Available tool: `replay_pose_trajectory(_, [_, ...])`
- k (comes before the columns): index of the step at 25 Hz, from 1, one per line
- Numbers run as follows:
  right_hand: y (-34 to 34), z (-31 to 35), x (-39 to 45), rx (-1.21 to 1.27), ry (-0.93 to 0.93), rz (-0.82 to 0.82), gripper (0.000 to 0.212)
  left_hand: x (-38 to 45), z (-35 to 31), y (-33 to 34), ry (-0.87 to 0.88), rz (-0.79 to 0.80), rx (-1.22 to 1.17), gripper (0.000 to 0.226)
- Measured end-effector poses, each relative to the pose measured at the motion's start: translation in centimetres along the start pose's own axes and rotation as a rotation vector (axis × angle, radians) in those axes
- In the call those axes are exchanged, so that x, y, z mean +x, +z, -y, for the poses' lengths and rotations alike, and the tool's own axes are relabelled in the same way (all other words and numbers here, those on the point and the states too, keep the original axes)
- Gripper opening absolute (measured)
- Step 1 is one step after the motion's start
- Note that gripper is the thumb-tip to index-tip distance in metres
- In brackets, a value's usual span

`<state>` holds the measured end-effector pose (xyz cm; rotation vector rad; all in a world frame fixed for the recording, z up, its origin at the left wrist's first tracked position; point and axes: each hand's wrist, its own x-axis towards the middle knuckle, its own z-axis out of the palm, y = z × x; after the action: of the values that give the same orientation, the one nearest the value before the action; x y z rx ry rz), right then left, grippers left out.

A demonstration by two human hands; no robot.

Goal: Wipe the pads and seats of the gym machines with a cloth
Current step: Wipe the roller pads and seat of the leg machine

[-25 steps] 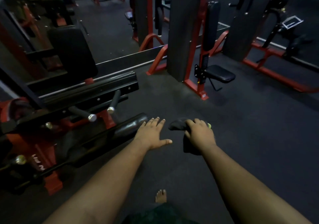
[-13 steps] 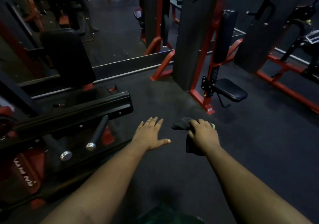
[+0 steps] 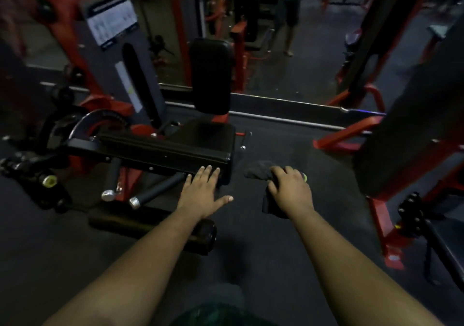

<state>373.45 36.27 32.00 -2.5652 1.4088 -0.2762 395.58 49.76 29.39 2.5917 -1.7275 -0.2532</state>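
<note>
Near the middle: left hand (image 3: pixel 200 195) flat with fingers spread, right hand (image 3: pixel 291 190) gripping dark cloth (image 3: pixel 258 171), black seat (image 3: pixel 195 139) above.

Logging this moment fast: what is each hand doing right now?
Left hand: open, fingers straight, holding nothing.
Right hand: closed around the dark cloth.

Bare forearms, no sleeves; dark green garment (image 3: pixel 221 315).
</note>
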Motion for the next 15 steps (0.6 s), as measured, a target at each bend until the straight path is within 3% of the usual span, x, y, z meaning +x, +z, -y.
replay_pose_trajectory(7, [1.7, 6.5, 12.9, 0.145, -0.409, -0.077, 0.044, 5.1, 4.0, 1.0, -0.416, -0.078, -0.091, 0.108])
replay_pose_trajectory(12, [7.0, 10.0, 16.4, -0.087, -0.501, 0.410, 0.060, 6.6, 7.2, 2.5, -0.624, 0.019, -0.128, 0.118])
replay_pose_trajectory(15, [9.2, 10.6, 18.2, -0.110, -0.570, 0.475, 0.063, 6.2, 8.5, 3.5, -0.660, 0.041, -0.179, 0.122])
